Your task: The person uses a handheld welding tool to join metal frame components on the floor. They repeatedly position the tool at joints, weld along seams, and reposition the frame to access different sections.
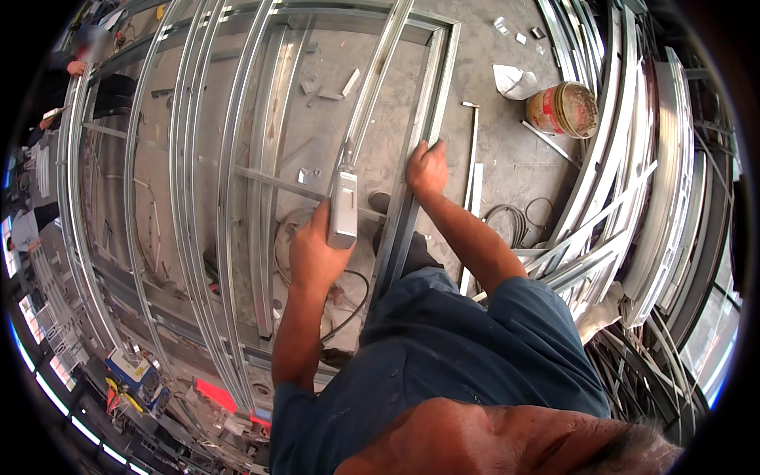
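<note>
While both hands are busy, here is what shows, L to R:
Other person: far L top, a sleeve [59, 63] by the frame edge, well apart.
Metal frame [198, 158]: big, silver, many long bars running up and away.
Left hand [315, 253]: fingers curled shut round a short metal piece [343, 207], w/ its top end touching a long stud [378, 79].
Long way: piece and stud both point up and a bit R, away from the body.
Right hand [427, 168]: fingers bent over the frame's side rail [416, 182], gripping it, just R of the piece.
Nearer hand: L, it has the piece already.
Bucket [564, 109]: far R on the floor, tipped over.
</note>
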Tool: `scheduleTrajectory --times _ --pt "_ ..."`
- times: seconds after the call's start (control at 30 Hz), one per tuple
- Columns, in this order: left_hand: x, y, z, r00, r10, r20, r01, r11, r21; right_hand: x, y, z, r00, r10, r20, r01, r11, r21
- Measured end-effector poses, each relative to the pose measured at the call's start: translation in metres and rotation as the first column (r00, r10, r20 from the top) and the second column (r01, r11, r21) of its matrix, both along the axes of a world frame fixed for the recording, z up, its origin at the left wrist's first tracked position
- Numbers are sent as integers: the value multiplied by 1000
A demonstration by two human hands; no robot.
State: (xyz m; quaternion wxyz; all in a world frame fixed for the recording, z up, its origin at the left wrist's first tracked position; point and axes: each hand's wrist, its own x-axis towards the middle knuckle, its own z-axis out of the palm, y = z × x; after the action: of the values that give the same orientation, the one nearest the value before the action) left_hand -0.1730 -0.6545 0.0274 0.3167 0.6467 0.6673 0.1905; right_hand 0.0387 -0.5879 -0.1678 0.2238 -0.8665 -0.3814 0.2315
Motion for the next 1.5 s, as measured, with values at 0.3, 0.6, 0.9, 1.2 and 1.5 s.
scheduleTrajectory --times 0.3,0.6,0.9,1.2,1.5 --pt "2 2 1 1000 10 4 -10 1000 -9 1 2 3 1000 -2 -21 2 1000 -17" --pt "6 2 -1 1000 26 -10 -26 1000 -4 -1 3 16 999 -6 -54 3 999 -54" --pt "8 1 -1 999 -14 -34 15 999 30 -1 2 7 999 -3 -45 3 1000 -4" --pt "8 0 4 991 -6 -135 -10 993 -120 -1 3 11 998 -10 -55 9 1000 -21" --pt "6 -2 0 997 -21 -72 23 1000 20 0 4 11 998 -6 -59 3 999 -47"
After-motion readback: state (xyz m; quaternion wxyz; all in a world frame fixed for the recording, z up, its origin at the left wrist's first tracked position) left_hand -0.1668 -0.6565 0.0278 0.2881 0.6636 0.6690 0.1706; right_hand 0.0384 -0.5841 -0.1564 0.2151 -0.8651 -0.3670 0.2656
